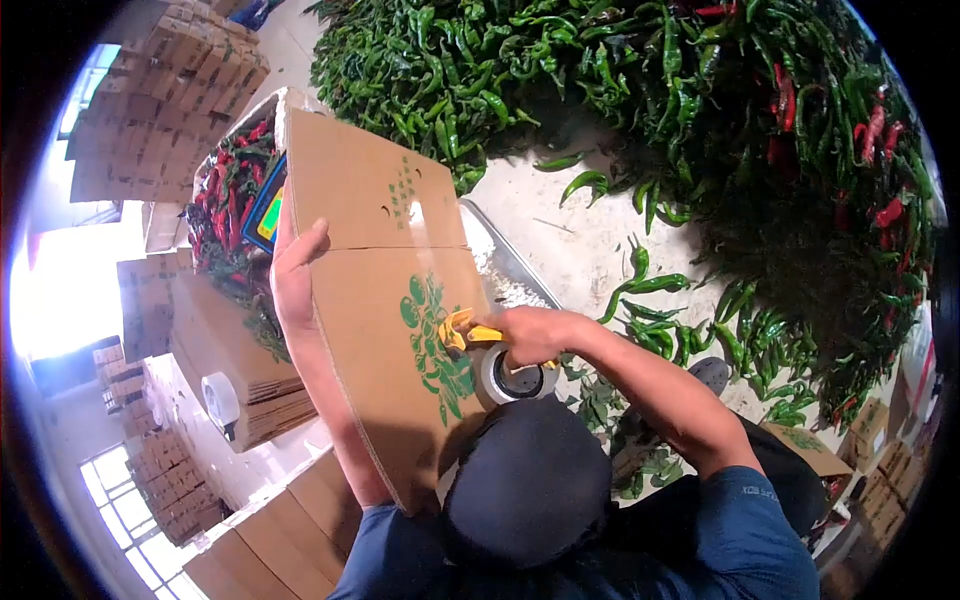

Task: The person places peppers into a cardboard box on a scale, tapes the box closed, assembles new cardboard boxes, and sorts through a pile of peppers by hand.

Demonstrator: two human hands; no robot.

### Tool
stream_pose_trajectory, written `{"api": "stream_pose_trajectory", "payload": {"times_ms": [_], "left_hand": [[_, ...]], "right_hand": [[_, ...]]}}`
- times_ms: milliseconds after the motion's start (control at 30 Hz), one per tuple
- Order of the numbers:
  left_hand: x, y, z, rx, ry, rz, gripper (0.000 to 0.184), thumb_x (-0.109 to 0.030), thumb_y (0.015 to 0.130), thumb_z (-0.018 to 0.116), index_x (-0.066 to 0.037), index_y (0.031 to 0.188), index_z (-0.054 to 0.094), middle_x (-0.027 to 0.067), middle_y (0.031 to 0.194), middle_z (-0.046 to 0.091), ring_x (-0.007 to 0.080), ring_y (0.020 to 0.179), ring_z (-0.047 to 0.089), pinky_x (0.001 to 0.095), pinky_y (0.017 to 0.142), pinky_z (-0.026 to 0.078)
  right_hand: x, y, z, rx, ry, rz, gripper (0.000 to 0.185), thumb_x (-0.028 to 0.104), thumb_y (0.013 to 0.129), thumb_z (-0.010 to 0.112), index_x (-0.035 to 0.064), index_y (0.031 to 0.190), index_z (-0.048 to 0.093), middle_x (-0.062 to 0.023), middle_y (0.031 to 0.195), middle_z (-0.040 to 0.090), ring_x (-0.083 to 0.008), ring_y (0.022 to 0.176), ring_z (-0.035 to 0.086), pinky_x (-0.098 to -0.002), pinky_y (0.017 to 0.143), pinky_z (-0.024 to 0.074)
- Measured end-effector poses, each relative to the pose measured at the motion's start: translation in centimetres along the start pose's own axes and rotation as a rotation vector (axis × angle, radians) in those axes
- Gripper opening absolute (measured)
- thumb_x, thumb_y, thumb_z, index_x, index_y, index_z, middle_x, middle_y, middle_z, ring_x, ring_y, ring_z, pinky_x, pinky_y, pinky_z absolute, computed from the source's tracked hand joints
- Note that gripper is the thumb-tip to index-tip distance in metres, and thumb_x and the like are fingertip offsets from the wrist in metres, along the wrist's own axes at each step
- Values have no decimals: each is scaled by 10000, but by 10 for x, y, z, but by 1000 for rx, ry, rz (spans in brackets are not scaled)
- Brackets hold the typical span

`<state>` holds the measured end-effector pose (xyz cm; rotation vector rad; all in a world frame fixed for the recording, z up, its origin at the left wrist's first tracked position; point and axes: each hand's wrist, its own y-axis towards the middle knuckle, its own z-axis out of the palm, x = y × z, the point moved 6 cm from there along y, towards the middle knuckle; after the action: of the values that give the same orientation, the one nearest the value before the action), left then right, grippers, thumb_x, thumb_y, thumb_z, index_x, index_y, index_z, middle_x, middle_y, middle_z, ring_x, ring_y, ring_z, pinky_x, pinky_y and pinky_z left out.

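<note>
A big brown box (pixel 365 320) stood in the middle, with green leaves and round shapes printed on its side. The left hand (pixel 300 258) was at the box's left edge. Its thumb lay on the printed side, but the other fingers were hidden, so I could not tell how tight the hold was. The right hand (pixel 535 335) was curled shut around a yellow tape tool (pixel 486 334), near the right side of the box. The tool had a big round roll of tape (pixel 495 376) on it. A blue scale screen (pixel 265 212) with green light peeked out on the left. On the far side and the right lay a huge pile of green peppers (pixel 560 50), with some red ones mixed in.
</note>
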<state>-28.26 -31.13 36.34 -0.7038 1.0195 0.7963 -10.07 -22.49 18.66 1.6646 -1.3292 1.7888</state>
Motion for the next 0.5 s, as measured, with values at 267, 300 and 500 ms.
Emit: {"api": "stream_pose_trajectory", "payload": {"times_ms": [267,300,500], "left_hand": [[1,5,-2,-28,45,63,638,15,940,430,-24,1561,288,158,1517,444,284,1372,477,400,1123,392],[1,4,-1,-30,48,59,633,12,943,431,-21,1559,292,157,1512,450,281,1366,483,396,1117,398],[8,0,8,-111,78,-19,586,-6,953,440,-12,1531,347,155,1439,522,264,1270,562,369,1063,445]], "right_hand": [[-14,1,10,100,1,-125,786,121,733,695,125,1483,461,-207,943,696,-322,862,683,-410,800,536],[-12,0,10,88,10,-145,801,94,726,671,154,1495,455,-191,934,692,-305,839,675,-402,775,538],[-24,27,-21,294,-69,-14,839,15,624,710,146,1436,549,-135,971,719,-232,832,659,-349,757,536]]}}
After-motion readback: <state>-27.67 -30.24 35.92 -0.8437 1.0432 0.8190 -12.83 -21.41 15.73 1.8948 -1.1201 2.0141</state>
